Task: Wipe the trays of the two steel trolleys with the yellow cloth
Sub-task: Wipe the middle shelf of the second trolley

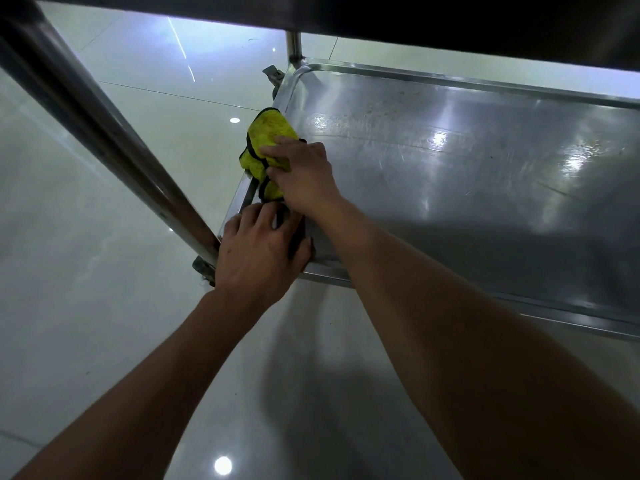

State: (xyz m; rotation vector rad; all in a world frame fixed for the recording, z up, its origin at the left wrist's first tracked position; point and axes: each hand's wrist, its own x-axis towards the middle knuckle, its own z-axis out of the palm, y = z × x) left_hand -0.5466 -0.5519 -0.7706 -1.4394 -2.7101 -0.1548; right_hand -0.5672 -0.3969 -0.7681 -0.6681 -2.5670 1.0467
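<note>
Fingers [277,152] of the right hand [304,174] lie spread and flat on top of the yellow cloth [268,140], pressing it down rather than pinching it. Fingers of the left hand [258,247] curl together over the near left corner of the lower tray [450,161], gripping its rim beside the trolley leg [104,133].

The cloth sits bunched at the tray's left edge, partly draped over the rim, with most of it beyond the right fingertips and one fold under the palm. It appears soft, light and thick-piled (black edging visible), so it should fold and drag readily; a flat palm over its middle seems the best hold. The steel looks smooth and likely slippery, with streaks showing across it.
</note>
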